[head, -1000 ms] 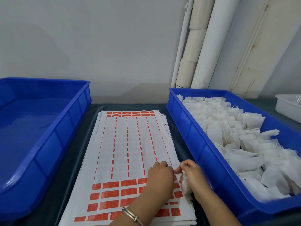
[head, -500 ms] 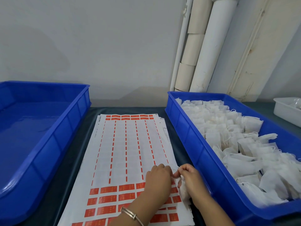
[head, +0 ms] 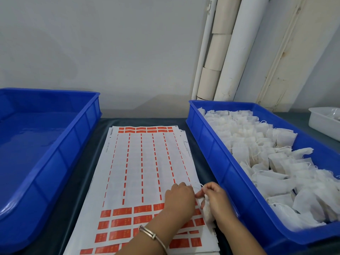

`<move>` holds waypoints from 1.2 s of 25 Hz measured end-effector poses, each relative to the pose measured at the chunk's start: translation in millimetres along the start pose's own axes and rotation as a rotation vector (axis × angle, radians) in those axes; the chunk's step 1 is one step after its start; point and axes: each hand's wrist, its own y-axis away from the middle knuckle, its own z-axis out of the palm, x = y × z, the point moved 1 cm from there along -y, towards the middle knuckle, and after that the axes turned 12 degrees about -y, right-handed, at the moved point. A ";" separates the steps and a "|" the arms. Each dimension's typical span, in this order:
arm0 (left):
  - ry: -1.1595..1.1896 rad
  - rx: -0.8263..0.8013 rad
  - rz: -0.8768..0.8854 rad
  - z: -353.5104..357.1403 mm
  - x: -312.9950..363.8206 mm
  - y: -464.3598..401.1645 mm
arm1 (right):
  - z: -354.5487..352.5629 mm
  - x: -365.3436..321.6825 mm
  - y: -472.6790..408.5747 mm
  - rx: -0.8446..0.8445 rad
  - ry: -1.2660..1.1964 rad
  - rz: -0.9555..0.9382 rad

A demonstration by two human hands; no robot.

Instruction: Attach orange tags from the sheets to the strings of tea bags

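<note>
While the left hand [head: 179, 197] lies knuckles-up on the sheet [head: 143, 173], its fingers curled down at the sheet's right edge, what they pinch is hidden, so I cannot tell its grip. The right hand [head: 216, 201] pinches a tea bag [head: 207, 212] and its string [head: 199, 185], touching the left at about 5 o'clock in the head view. Tags [head: 121, 211] remain in rows at the sheet's near end and a strip at 12 o'clock; the middle is peeled. A bangle [head: 152, 236] circles the left wrist. One bin [head: 60, 155] stands at 9 o'clock; another bin [head: 211, 144] at 3 o'clock holds tea bags [head: 266, 153]. A white tub [head: 323, 122] sits at 2 o'clock.
</note>
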 end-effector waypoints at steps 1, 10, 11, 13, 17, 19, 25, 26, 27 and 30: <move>0.009 -0.004 0.005 -0.5 -1.1 -1.1 | -0.3 0.0 -0.5 0.000 -0.002 0.001; 0.044 -0.007 -0.031 0.7 -3.0 0.5 | -0.3 3.4 -2.3 0.046 -0.023 0.011; 0.049 -0.020 -0.042 -1.2 -2.3 -0.7 | -0.4 3.8 -2.5 0.050 -0.021 0.011; 0.052 -0.036 -0.049 -3.9 -1.4 -1.5 | 0.1 4.8 -3.1 0.053 -0.010 0.008; 0.042 -0.059 -0.010 -5.1 -1.0 0.3 | 0.5 5.6 -3.9 0.045 0.003 0.009; 0.057 -0.064 -0.001 -6.3 -2.2 0.1 | 0.0 4.9 -4.6 0.047 0.005 0.012; 0.074 -0.073 -0.055 -7.8 -2.1 -0.3 | -0.8 5.2 -3.5 0.062 -0.013 0.000; 0.078 -0.069 -0.060 -7.4 -1.6 0.2 | -1.2 5.5 -2.9 0.066 -0.016 -0.001; 0.085 -0.060 -0.057 -7.1 -1.1 0.5 | -1.4 5.6 -2.3 0.071 -0.017 -0.001; 0.114 -0.045 -0.057 -8.3 -0.3 1.8 | -1.5 5.3 -1.1 0.070 -0.015 -0.008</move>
